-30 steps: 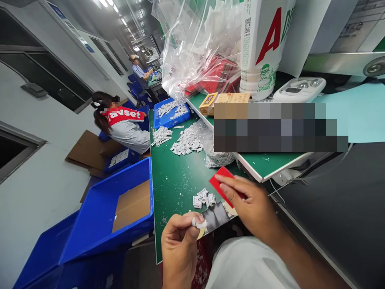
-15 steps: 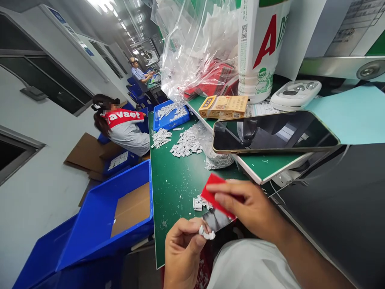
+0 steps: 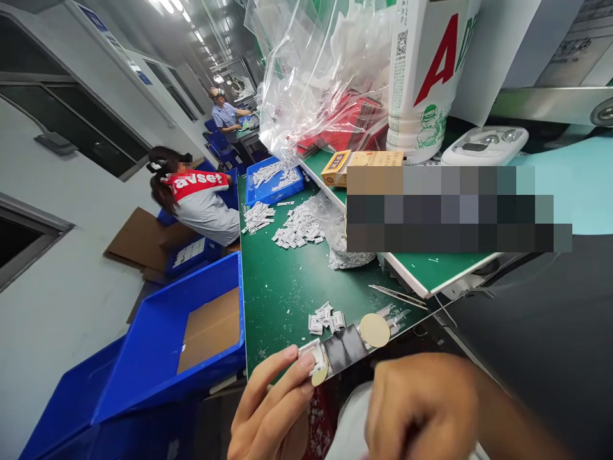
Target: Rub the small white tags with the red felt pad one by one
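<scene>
One piece (image 3: 316, 356) is lying to the upper right of the left hand (image 3: 275, 409) and touching it, hold unclear; the right hand (image 3: 424, 402), curled, contents hidden, is hanging lower right.

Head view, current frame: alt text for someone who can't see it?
A person's left hand touches a small white part near the edge of a green table; the right hand, blurred, is nearby. White pieces lie heaped beyond.

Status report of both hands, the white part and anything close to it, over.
Left hand on white part, thumb hidden. Right hand curled, blurred, grip unclear. Close to white part: dark pad, small pile.
</scene>
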`<state>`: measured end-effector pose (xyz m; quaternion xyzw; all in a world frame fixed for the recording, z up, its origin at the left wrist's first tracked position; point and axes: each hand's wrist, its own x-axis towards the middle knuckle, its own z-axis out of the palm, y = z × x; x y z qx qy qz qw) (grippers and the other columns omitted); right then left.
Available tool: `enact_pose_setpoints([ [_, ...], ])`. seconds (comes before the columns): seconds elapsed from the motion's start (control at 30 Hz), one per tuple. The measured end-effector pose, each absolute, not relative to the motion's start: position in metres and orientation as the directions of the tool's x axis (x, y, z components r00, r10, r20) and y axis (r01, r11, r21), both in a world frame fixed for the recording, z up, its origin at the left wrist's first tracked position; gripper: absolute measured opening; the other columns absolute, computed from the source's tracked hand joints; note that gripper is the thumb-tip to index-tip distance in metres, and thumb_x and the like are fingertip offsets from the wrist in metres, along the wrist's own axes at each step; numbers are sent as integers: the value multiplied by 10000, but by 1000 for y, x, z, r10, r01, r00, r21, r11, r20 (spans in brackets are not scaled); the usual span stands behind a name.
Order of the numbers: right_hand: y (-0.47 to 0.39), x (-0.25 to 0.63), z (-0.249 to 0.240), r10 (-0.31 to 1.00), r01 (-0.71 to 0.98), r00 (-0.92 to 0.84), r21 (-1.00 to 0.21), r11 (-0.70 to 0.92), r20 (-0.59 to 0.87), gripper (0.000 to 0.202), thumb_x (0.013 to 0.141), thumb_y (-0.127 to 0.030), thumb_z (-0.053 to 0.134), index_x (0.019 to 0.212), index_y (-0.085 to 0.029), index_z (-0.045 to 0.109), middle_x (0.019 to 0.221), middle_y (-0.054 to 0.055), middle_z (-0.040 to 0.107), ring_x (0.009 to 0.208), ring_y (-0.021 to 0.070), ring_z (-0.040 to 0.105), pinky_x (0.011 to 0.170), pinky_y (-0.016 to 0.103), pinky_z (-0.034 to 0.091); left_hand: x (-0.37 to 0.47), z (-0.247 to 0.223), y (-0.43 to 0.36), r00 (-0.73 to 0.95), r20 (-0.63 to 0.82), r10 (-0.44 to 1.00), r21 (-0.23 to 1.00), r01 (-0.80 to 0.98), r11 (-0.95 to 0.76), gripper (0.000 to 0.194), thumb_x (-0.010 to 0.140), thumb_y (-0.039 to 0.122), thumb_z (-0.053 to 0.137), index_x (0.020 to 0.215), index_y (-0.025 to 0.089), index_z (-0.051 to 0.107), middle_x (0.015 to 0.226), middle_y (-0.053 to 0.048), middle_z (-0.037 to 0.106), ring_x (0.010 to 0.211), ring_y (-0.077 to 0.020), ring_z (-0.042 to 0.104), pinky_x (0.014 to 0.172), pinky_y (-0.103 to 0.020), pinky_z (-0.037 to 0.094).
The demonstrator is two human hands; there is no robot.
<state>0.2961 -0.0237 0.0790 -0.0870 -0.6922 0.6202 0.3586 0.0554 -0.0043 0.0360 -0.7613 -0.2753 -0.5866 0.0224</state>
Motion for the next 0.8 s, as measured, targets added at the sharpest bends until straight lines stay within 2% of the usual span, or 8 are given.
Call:
enact_pose_setpoints([
  [0.17, -18, 302, 81, 719, -246, -607, -940, 235, 338, 367, 1037, -383, 547, 1028, -150, 830, 838, 99, 816, 700, 155, 770, 630, 165, 565, 53, 39, -9, 235, 880, 413, 272, 464, -843, 95, 837, 261, 800, 928, 249, 776, 871, -28, 828, 866, -273, 789, 732, -402, 667],
  [0.27, -13, 302, 78, 431, -376, -756, -866, 330, 493, 337, 1017, -359, 589, 978, -142, 845, 727, 102, 808, 619, 152, 767, 588, 148, 568, 54, 40, -12, 248, 877, 412, 256, 485, -836, 123, 843, 237, 794, 962, 251, 765, 887, -23, 828, 883, -266, 789, 744, -392, 665],
  [0.33, -10, 300, 75, 612, -335, -661, -901, 276, 434, 287, 989, -362, 641, 1062, -165, 836, 832, 106, 837, 731, 172, 800, 675, 172, 601, 55, 42, -13, 271, 855, 443, 270, 496, -825, 145, 839, 229, 798, 980, 252, 767, 908, -24, 829, 910, -270, 788, 765, -392, 666],
  [0.4, -7, 295, 72, 937, -227, -287, -965, 134, 197, 263, 959, -370, 691, 1166, -252, 803, 1121, 80, 824, 1012, 202, 786, 868, 240, 606, 56, 45, -15, 269, 852, 449, 280, 491, -825, 143, 845, 230, 794, 984, 254, 771, 911, -21, 831, 924, -268, 789, 771, -380, 669],
  [0.43, -6, 293, 71, 987, -234, -112, -969, 83, 111, 262, 944, -387, 709, 1175, -297, 796, 1204, 56, 800, 1103, 215, 758, 936, 281, 593, 57, 47, -15, 256, 859, 443, 281, 488, -827, 122, 859, 238, 780, 980, 253, 772, 907, -18, 831, 924, -261, 791, 767, -366, 670],
  [0.57, -3, 288, 73, 981, -202, -186, -979, 13, 52, 287, 896, -446, 747, 1144, -317, 810, 1198, 59, 804, 1125, 283, 747, 1012, 418, 575, 56, 60, -17, 349, 837, 422, 229, 477, -848, 88, 942, 225, 678, 925, 221, 764, 909, -9, 834, 926, -221, 794, 782, -301, 668],
  [0.67, -3, 288, 75, 996, -56, 92, -998, 21, 16, 303, 926, -396, 717, 1211, -316, 780, 1316, 55, 749, 1239, 290, 683, 1119, 455, 489, 54, 65, -18, 429, 802, 415, 186, 481, -857, 96, 938, 176, 671, 894, 212, 748, 900, 3, 834, 929, -206, 794, 803, -284, 664],
  [0.8, -3, 288, 71, 970, -203, -240, -979, -22, 27, 293, 894, -409, 754, 1162, -304, 805, 1189, 50, 807, 1120, 280, 743, 1029, 403, 561, 56, 55, -15, 322, 846, 425, 230, 500, -835, 65, 918, 225, 712, 865, 231, 749, 857, 10, 831, 897, -217, 797, 786, -316, 672],
])
